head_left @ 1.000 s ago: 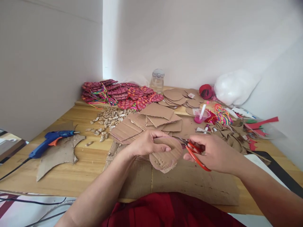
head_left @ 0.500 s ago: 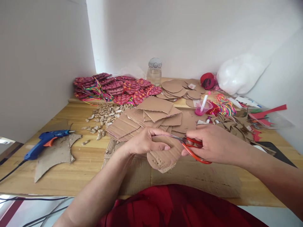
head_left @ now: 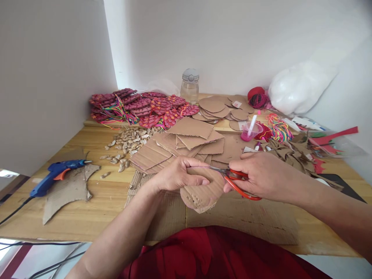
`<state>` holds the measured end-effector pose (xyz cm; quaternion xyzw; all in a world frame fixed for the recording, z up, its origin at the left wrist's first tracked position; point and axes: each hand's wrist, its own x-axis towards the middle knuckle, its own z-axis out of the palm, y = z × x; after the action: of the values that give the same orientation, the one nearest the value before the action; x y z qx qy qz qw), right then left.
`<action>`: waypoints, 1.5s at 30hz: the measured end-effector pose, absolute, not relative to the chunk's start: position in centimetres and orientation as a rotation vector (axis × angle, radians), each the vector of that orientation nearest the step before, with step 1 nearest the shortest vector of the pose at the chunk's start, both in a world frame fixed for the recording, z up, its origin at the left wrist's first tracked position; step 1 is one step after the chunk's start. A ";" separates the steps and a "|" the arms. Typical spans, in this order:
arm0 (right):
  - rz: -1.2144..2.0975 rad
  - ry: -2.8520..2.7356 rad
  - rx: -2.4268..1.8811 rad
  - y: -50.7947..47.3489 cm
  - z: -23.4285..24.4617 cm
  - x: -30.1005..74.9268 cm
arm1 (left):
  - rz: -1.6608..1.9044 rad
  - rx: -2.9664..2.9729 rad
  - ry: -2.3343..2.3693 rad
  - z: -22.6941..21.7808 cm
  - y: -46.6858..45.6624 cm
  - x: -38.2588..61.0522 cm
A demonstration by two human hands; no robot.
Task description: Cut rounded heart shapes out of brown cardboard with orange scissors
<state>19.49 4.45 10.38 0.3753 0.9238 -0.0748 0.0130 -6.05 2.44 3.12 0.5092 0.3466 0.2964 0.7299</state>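
My left hand (head_left: 181, 174) pinches a rounded piece of corrugated cardboard (head_left: 200, 195), thumb on top and fingers behind it. Small holes mark the cardboard's lower end. In my right hand (head_left: 258, 174) is a pair of scissors (head_left: 242, 189) with red-orange handles. Their blades point left and lie along the upper edge of the cardboard piece, close to my left fingertips. Just beyond both hands lies a stack of cut cardboard sheets (head_left: 190, 130). A larger cardboard mat (head_left: 232, 223) spreads over the table beneath my hands.
A blue glue gun (head_left: 58, 174) rests on a cardboard scrap at left, near peanut shells (head_left: 132, 141). Decorated red discs (head_left: 151, 106), a bottle (head_left: 190, 86) and cardboard circles (head_left: 213, 104) line the back. At right are a pink cup (head_left: 249, 131), cardboard offcuts (head_left: 296, 155) and a white bag (head_left: 296, 89).
Hands, scissors and cardboard piece hold almost the same pose. The view has shifted very slightly, with items on the right appearing a little farther right.
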 end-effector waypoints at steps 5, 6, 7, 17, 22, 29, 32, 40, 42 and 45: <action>-0.154 2.856 1.143 4.4 10.2 19.4 | 0.664 1.123 0.734 3.1 2.4 -6.1; -0.125 2.852 1.141 4.4 10.2 19.4 | 0.664 1.121 0.725 3.1 2.4 -6.1; -0.102 2.852 1.145 4.4 10.3 19.3 | 0.666 1.121 0.718 3.0 2.4 -6.1; -0.686 2.735 1.367 4.3 10.4 19.6 | 0.704 1.146 0.722 3.2 2.8 -6.6; -0.895 2.593 1.358 4.4 10.6 19.2 | 0.691 1.171 0.724 3.2 2.8 -6.6; -0.898 2.523 1.264 4.9 11.0 18.9 | 0.633 1.189 0.727 3.0 2.8 -6.5; -1.016 2.456 1.238 5.2 10.7 19.1 | 0.624 1.209 0.749 2.9 2.8 -6.5; -1.170 2.362 1.202 5.5 10.1 19.1 | 0.622 1.267 0.778 3.5 2.9 -6.5; -1.184 2.366 1.201 5.5 10.1 19.1 | 0.627 1.237 0.760 3.5 2.9 -6.4; -1.197 2.386 1.203 5.5 10.1 19.1 | 0.624 1.198 0.744 3.4 2.8 -6.3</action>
<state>19.12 5.50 10.11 0.4086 0.8101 -0.4067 0.1067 -6.31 2.81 3.38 0.5412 0.3363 0.2822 0.7171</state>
